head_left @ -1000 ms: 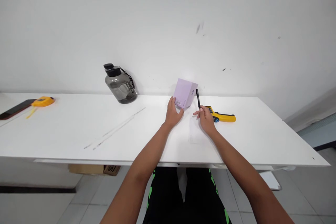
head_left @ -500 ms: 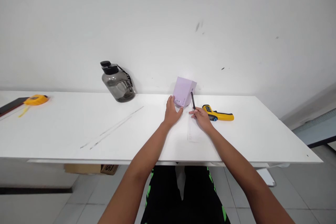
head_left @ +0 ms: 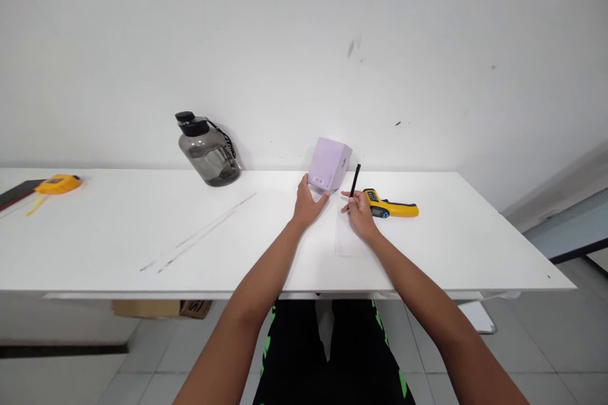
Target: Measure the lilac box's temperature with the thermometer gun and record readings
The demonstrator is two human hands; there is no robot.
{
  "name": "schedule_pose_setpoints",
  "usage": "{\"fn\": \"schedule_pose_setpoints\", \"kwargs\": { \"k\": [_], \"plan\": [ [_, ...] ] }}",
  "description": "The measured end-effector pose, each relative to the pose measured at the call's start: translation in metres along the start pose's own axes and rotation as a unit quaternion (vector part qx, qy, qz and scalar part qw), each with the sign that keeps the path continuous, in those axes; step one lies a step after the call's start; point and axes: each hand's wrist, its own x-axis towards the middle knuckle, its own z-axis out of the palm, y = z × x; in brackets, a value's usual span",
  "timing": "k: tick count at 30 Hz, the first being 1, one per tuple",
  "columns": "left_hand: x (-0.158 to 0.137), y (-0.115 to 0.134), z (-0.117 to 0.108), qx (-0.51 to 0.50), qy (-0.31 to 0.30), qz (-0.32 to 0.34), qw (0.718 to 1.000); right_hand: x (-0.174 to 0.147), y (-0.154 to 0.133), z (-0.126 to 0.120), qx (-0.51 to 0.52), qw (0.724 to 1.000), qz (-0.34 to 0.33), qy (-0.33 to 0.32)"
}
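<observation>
A light purple box stands tilted near the wall, a barcode label low on its front face. My left hand grips its lower end, fingers at the left side and thumb by the bottom right corner. Just right of the box, my right hand holds a black pen, its upper end leaning right. Beneath that hand lies a sheet of white paper, partly covered. A yellow and black infrared thermometer rests right beside the right hand, its handle pointing right.
On the white table, a grey see-through water bottle with a black cap stands by the wall. Far left are a yellow tape measure and a long dark object. A cardboard box sits below the table.
The pen's upper end has swung right, away from the box's side. My left hand stays on the box. The whole view has shifted slightly.
</observation>
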Motion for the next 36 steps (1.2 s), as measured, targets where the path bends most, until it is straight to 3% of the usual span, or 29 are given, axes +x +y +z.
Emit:
{"fn": "schedule_pose_setpoints", "kwargs": {
  "k": [16, 22, 29, 36],
  "plan": [
    [-0.001, 0.005, 0.0, 0.035, 0.02, -0.009, 0.999, 0.004, 0.002, -0.001, 0.045, 0.998, 0.045, 0.021],
    [-0.001, 0.007, 0.001, 0.052, 0.031, 0.005, 0.998, 0.003, 0.003, 0.0, 0.051, 0.997, 0.05, -0.003],
    [-0.001, 0.007, 0.001, 0.059, 0.032, 0.005, 0.998, -0.002, -0.01, -0.003, 0.028, 0.997, 0.028, 0.059],
    [0.0, 0.005, 0.001, 0.07, 0.034, 0.01, 0.997, 0.0, -0.008, -0.006, 0.065, 0.998, 0.011, 0.012]
  ]
}}
